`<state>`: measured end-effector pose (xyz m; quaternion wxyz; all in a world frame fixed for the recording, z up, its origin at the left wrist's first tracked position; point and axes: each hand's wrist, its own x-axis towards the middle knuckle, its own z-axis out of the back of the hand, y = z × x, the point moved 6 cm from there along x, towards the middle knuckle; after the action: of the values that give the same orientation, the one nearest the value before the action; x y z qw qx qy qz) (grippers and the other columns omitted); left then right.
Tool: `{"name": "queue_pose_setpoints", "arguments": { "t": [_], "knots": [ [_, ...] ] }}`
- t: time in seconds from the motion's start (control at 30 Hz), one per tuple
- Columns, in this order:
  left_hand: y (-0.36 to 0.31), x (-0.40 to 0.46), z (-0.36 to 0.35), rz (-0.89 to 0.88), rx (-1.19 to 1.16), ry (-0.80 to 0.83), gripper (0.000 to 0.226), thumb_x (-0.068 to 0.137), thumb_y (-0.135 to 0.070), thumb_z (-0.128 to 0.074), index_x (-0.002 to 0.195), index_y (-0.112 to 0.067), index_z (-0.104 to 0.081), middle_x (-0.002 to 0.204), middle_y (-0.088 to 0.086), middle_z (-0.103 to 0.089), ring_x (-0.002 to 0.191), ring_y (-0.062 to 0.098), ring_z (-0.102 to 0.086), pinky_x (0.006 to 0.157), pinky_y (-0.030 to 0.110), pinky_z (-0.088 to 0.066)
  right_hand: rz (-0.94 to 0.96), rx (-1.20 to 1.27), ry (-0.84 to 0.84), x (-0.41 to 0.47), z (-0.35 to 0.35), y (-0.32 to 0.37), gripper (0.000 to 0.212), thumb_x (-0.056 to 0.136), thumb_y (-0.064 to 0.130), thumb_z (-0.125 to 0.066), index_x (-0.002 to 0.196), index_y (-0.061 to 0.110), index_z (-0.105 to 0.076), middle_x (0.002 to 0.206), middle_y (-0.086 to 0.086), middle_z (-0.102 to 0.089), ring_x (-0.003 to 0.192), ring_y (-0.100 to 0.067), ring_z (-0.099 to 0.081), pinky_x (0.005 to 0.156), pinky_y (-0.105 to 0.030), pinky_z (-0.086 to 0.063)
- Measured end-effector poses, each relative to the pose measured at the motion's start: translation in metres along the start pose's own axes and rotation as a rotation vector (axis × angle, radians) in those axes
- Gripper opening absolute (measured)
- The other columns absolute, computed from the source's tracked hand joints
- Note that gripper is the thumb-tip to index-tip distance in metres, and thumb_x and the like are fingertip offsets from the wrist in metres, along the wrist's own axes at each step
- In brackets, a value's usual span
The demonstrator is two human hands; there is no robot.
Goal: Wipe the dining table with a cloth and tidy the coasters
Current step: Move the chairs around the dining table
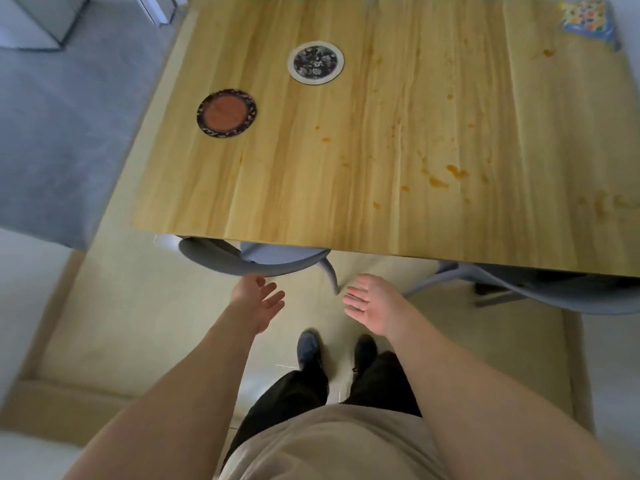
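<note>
A: Head view, looking down: a rectangular dining table (381,150) of pale yellow wood grain, its long axis running left to right and its grain lines running away from the person. What lies on it?

B: Two round, flat coasters on the left part. The nearer one, the brown coaster (227,112), has a rust-coloured centre inside a dark patterned rim. Farther and to its right, apart from it, the floral coaster (315,63) has a dark flowered centre inside a pale ring. Being round, neither points any way.

A: And the far right corner?

B: A square patterned item (588,24) with many-coloured speckles and blue edges; whether it is a coaster or a folded cloth I cannot tell.

A: The surface?

B: Orange stains (446,176), in drops and smears, scattered over the middle and right of the tabletop.

A: The hands?

B: Both are bare and hold nothing. The left hand (259,301) and right hand (372,303) hover short of the near table edge, palms facing each other, fingers straight and relaxed, apart from one another.

A: Under the table?

B: Grey chairs (249,261) with curved, smooth backs, tucked in. A grey rug (62,133) lies to the left on pale floor.
</note>
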<state>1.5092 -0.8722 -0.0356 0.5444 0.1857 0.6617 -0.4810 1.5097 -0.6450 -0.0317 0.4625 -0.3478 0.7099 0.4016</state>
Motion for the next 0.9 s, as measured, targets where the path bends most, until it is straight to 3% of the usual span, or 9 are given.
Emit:
{"name": "queue_pose_setpoints", "arguments": {
  "t": [0.3, 0.43, 0.53, 0.57, 0.63, 0.7, 0.77, 0.83, 0.9],
  "knots": [
    [-0.054, 0.037, 0.096, 0.023, -0.088, -0.104, 0.049, 0.102, -0.021, -0.042, 0.146, -0.002, -0.033, 0.138, 0.019, -0.049, 0.121, 0.040, -0.055, 0.101, 0.048, -0.045, -0.031, -0.031, -0.041, 0.031, -0.077, -0.020, 0.043, 0.099, 0.021, -0.051, 0.139, 0.007, -0.043, 0.142, -0.016, -0.047, 0.124, -0.029, -0.052, 0.107, -0.046, -0.040],
    [-0.079, 0.061, 0.108, 0.027, -0.083, -0.072, 0.039, 0.098, -0.021, -0.050, 0.132, -0.004, -0.044, 0.127, 0.017, -0.056, 0.107, 0.037, -0.061, 0.099, 0.046, -0.048, -0.031, 0.011, -0.025, 0.041, -0.107, -0.032, 0.047, 0.097, 0.020, -0.056, 0.140, 0.010, -0.040, 0.142, -0.019, -0.043, 0.127, -0.034, -0.049, 0.103, -0.048, -0.042],
    [-0.099, 0.093, 0.100, 0.038, -0.056, 0.028, 0.034, 0.088, -0.004, -0.049, 0.120, 0.002, -0.056, 0.118, 0.017, -0.067, 0.102, 0.034, -0.066, 0.098, 0.045, -0.051, -0.013, 0.125, -0.053, 0.062, -0.131, -0.036, 0.041, 0.096, 0.016, -0.058, 0.134, 0.009, -0.043, 0.129, -0.014, -0.048, 0.127, -0.032, -0.049, 0.109, -0.049, -0.038],
    [-0.103, 0.103, 0.096, 0.051, -0.034, 0.060, 0.039, 0.084, 0.002, -0.046, 0.122, 0.002, -0.057, 0.120, 0.019, -0.067, 0.108, 0.035, -0.066, 0.100, 0.048, -0.049, 0.002, 0.194, -0.068, 0.070, -0.136, -0.038, 0.032, 0.096, 0.013, -0.056, 0.127, 0.009, -0.047, 0.117, -0.013, -0.052, 0.118, -0.029, -0.055, 0.109, -0.049, -0.038],
    [-0.108, 0.119, 0.093, 0.073, -0.010, 0.085, 0.041, 0.084, 0.008, -0.043, 0.122, 0.006, -0.055, 0.120, 0.022, -0.066, 0.112, 0.037, -0.063, 0.101, 0.048, -0.048, 0.022, 0.316, -0.116, 0.090, -0.137, -0.043, 0.006, 0.096, 0.004, -0.048, 0.099, 0.008, -0.052, 0.077, -0.008, -0.055, 0.071, -0.018, -0.061, 0.105, -0.046, -0.042],
    [-0.110, 0.125, 0.096, 0.086, 0.001, 0.087, 0.034, 0.086, 0.010, -0.045, 0.119, 0.009, -0.055, 0.115, 0.021, -0.065, 0.106, 0.036, -0.062, 0.099, 0.042, -0.050, 0.047, 0.390, -0.175, 0.099, -0.136, -0.047, 0.024, 0.094, -0.004, -0.045, 0.076, 0.011, -0.044, 0.056, -0.003, -0.037, 0.042, -0.013, -0.036, 0.097, -0.044, -0.049],
    [-0.108, 0.127, 0.101, 0.098, -0.023, 0.104, 0.035, 0.088, 0.011, -0.045, 0.121, 0.011, -0.055, 0.116, 0.022, -0.064, 0.107, 0.036, -0.060, 0.100, 0.040, -0.047, 0.061, 0.448, -0.205, 0.099, -0.140, -0.050, 0.027, 0.093, -0.007, -0.046, 0.074, 0.011, -0.042, 0.059, -0.003, -0.034, 0.042, -0.013, -0.030, 0.096, -0.043, -0.049],
    [-0.111, 0.130, 0.108, 0.102, -0.027, 0.130, 0.037, 0.087, 0.012, -0.044, 0.123, 0.011, -0.055, 0.120, 0.023, -0.064, 0.113, 0.037, -0.060, 0.105, 0.043, -0.046, 0.081, 0.488, -0.217, 0.097, -0.150, -0.055, 0.021, 0.092, -0.008, -0.045, 0.080, 0.009, -0.049, 0.062, -0.005, -0.048, 0.047, -0.015, -0.046, 0.096, -0.042, -0.048],
    [-0.120, 0.135, 0.113, 0.101, -0.034, 0.159, 0.035, 0.088, 0.013, -0.043, 0.120, 0.010, -0.056, 0.116, 0.022, -0.066, 0.109, 0.036, -0.061, 0.106, 0.044, -0.046, 0.100, 0.488, -0.213, 0.095, -0.162, -0.057, 0.017, 0.091, -0.008, -0.045, 0.091, 0.007, -0.055, 0.076, -0.010, -0.056, 0.066, -0.022, -0.056, 0.088, -0.040, -0.050]
  ]
}}
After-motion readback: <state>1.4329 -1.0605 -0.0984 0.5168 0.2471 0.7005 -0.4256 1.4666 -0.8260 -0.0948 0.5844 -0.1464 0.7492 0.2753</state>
